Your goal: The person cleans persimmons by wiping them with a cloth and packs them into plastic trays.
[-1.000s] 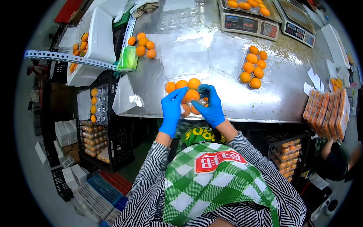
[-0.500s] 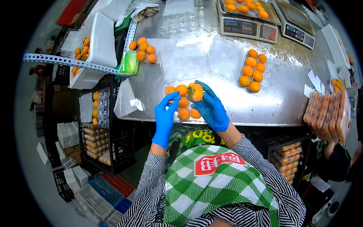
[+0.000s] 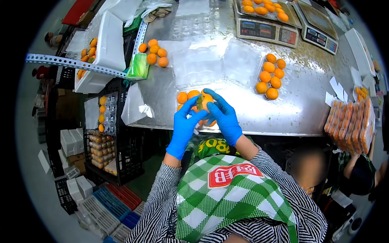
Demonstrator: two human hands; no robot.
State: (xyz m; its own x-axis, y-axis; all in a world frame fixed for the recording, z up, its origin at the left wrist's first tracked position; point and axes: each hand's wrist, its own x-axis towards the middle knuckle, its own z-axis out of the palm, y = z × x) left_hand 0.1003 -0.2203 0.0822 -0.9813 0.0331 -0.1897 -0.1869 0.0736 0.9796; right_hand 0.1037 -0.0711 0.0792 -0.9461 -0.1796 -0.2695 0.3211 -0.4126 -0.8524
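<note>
An orange persimmon (image 3: 206, 102) with a green calyx is held up between my two blue-gloved hands. My right hand (image 3: 226, 120) grips it from the right, fingers curled over its top. From the other side, the fingertips of my left hand (image 3: 186, 122) close on it near the calyx. Just below and behind lies a clear tray of persimmons (image 3: 182, 97) at the table's front edge, partly hidden by my hands.
A filled tray (image 3: 265, 77) lies to the right, with loose persimmons (image 3: 152, 59) at the back left. Empty clear trays (image 3: 198, 67) lie mid-table. Scales (image 3: 267, 31) stand at the back, stacked packs (image 3: 350, 125) at the right edge. A person's blurred head (image 3: 308, 166) shows at lower right.
My left hand has moved right and up to meet the persimmon, which has turned and lowered slightly in my right hand. A person's head has appeared at lower right.
</note>
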